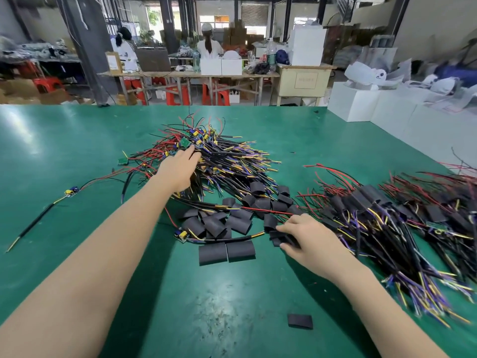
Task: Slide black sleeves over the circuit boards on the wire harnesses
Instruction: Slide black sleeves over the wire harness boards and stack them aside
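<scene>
A tangled pile of wire harnesses [227,156] with small bare circuit boards lies at the table's middle. My left hand [180,169] reaches into that pile, its fingers down among the wires near a green circuit board [185,142]. In front of the pile lie several loose black sleeves [219,226]. My right hand [307,236] pinches a black sleeve [280,236] at the right edge of that heap. To the right lies a second pile of harnesses with sleeves on them [387,215].
A single harness [69,192] lies apart at the left, another board [182,235] sits by the sleeves, and one sleeve [300,321] lies near the front. White boxes [361,104] stand at the green table's [64,151] far right. Two people work at a far bench.
</scene>
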